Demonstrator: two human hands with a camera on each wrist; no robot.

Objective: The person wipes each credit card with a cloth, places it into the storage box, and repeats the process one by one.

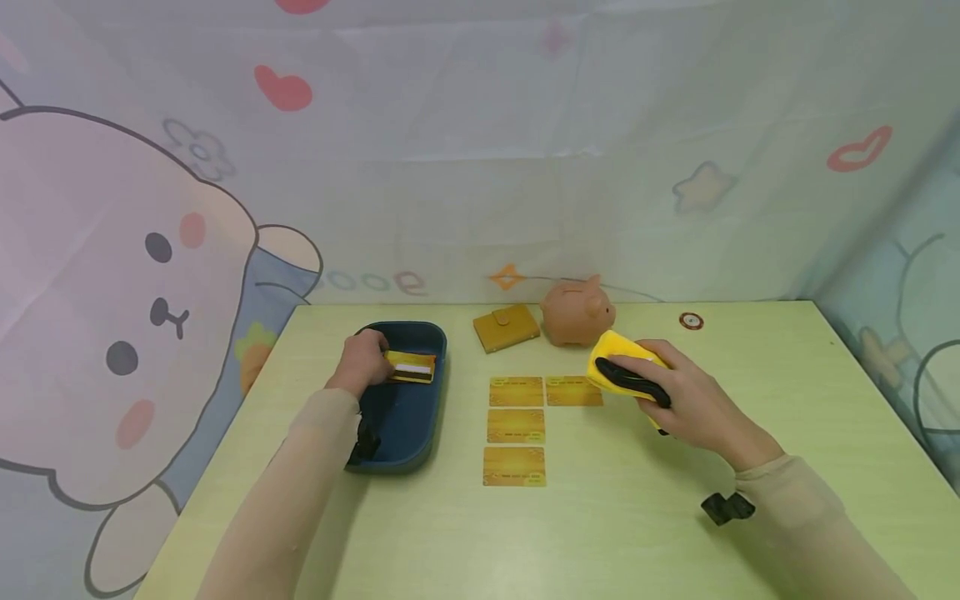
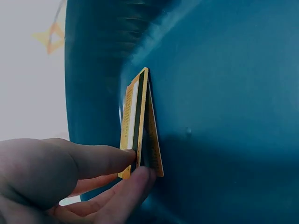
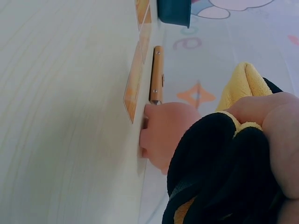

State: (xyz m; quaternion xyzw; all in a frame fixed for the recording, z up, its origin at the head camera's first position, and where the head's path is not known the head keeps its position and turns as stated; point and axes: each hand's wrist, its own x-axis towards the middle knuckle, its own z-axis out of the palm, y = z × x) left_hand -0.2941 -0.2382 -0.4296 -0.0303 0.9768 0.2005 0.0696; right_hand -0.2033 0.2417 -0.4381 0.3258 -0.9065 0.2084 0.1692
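My left hand [image 1: 362, 363] reaches into a dark blue bin [image 1: 438, 404]. Thumb and fingers pinch a gold bank card [image 1: 411, 367] with a dark stripe and a white strip. In the left wrist view a second gold card [image 2: 153, 135] leans right beside the pinched card [image 2: 134, 116], close to the bin's wall. Above the table's right part, my right hand [image 1: 693, 406] grips a soft yellow fabric item with black parts [image 1: 615, 367]. Its yellow padded top [image 3: 245, 86] and black folds [image 3: 205, 154] bulge from the fingers in the right wrist view.
Several gold cards [image 1: 514, 466] lie face up mid-table, three stacked in a column and one to the right. Behind them are a mustard wallet [image 1: 506, 328] and a pink piggy bank [image 1: 573, 315]. A round red-and-white chip [image 1: 691, 321] lies at the back right.
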